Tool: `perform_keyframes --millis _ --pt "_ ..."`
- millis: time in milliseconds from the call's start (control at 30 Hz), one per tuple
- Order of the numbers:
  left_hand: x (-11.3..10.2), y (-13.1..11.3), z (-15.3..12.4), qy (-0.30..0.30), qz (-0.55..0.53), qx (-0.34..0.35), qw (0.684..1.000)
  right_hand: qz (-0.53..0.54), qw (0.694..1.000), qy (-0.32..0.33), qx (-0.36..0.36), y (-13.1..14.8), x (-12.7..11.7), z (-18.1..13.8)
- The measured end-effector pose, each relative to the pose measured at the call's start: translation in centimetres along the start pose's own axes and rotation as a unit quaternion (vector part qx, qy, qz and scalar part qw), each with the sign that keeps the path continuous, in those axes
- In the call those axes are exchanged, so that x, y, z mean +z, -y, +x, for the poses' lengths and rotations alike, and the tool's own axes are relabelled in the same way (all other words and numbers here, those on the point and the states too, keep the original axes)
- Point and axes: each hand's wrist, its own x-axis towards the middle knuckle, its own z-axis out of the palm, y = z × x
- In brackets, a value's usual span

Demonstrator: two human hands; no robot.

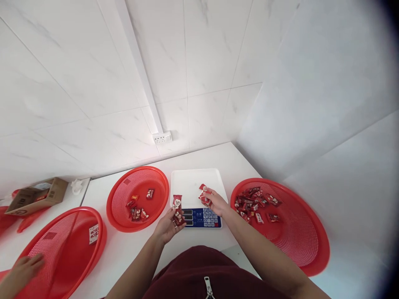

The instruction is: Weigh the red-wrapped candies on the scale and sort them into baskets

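Observation:
My left hand (169, 226) is closed around red wrapped candies (177, 202), held upright in front of the scale's display. In my right hand (215, 202) are more red wrapped candies (204, 197), gripped between fingers and thumb over the white pan. The digital scale (190, 177) has a white pan and a blue keypad panel (207, 218), partly hidden by my left hand. To the right, a red basket (307, 249) holds many small red packets (249, 201). On the left, another red basket (115, 211) contains several candies (135, 214).
At the lower left, another person's hand (26, 270) reaches over a third red basket (101, 249) with a white-and-red packet (93, 234) inside. A cardboard box (37, 197) and crumpled white tissue (76, 187) lie farther back. A power socket (162, 138) is on the tiled wall.

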Motion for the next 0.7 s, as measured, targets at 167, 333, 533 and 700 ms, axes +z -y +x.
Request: perform_keyframes --millis 167,333,533,700 --pt "-0.8 0.1 0.1 -0.003 0.000 -0.003 1.000 0.018 0.999 0.032 -0.021 1.1 0.7 0.4" --pt "-0.5 0.1 0.3 0.004 0.000 0.001 1.000 -0.006 1.000 -0.015 0.006 0.3 0.0 0.3" --pt "-0.5 0.2 0.2 0.005 0.016 -0.009 1.000 -0.008 1.000 0.001 -0.017 -0.2 -0.1 -0.1" --pt "-0.1 0.5 0.0 0.023 0.069 0.000 0.997 -0.182 0.961 -0.090 -0.188 1.2 0.7 -0.8"
